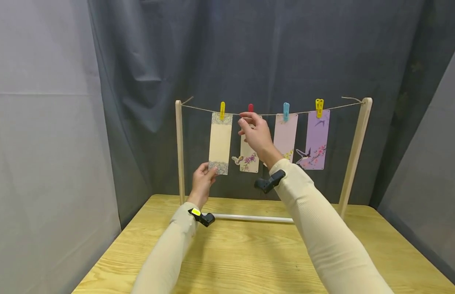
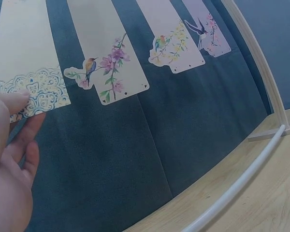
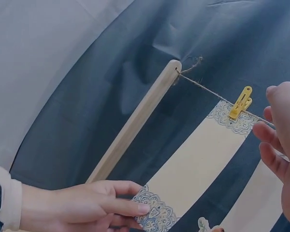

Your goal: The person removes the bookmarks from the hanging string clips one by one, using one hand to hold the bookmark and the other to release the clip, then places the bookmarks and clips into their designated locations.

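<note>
A cream bookmark with blue lace-patterned ends hangs from a string, held at the top by a yellow clothespin. My left hand pinches its lower left corner, thumb in front and fingers behind, as the left wrist view also shows. My right hand is raised at the string, to the right of that clothespin, fingers loosely bent with nothing between them. It partly covers a second bookmark with a bird and purple flowers, and the red clothespin above it.
Farther right hang a pink bookmark under a blue clothespin and a purple bookmark under yellow clothespins. Wooden posts carry the string, with a white rod low between them. Dark curtain behind; wooden table below.
</note>
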